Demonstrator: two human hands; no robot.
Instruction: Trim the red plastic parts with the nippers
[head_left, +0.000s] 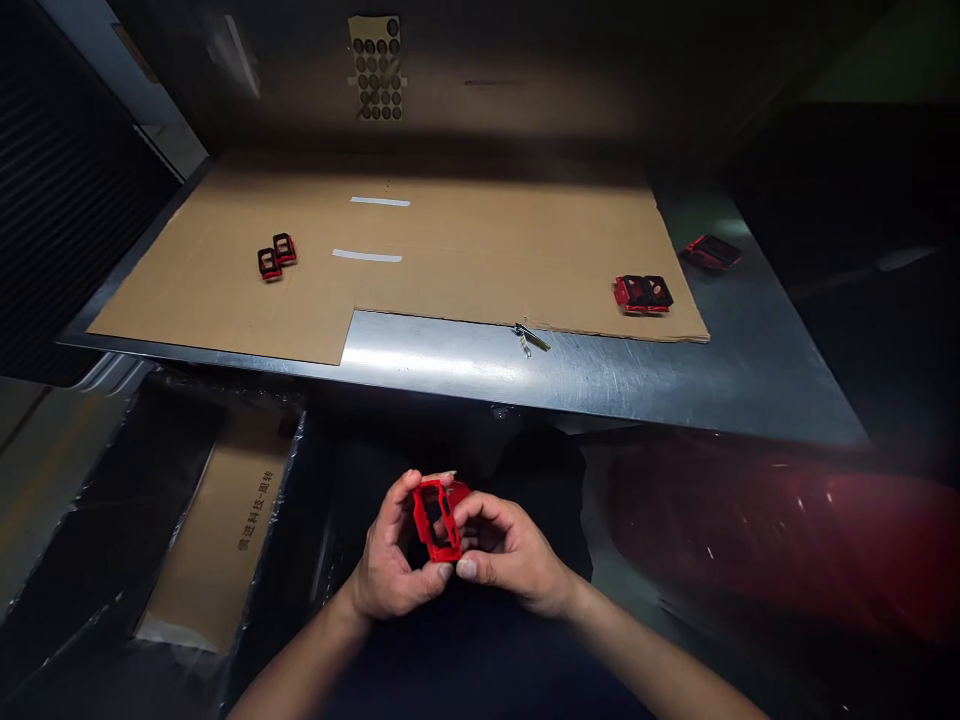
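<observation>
Both hands hold a red plastic frame [436, 520] with open rectangular windows, low in the view and in front of my body. My left hand [394, 545] grips its left side, with the thumb under the lower edge. My right hand [510, 550] presses on its right side, and those fingers hide part of it. A second red piece seems to lie behind the frame, mostly hidden by my fingers.
A steel table edge [600, 385] runs ahead, topped by a cardboard sheet [480, 240] with white strips. Red-and-black parts [277, 257] sit left, more [643, 294] right, another [711, 252] on steel. A metal clip [529, 339] lies at the cardboard's edge. A lined box [214, 530] stands lower left.
</observation>
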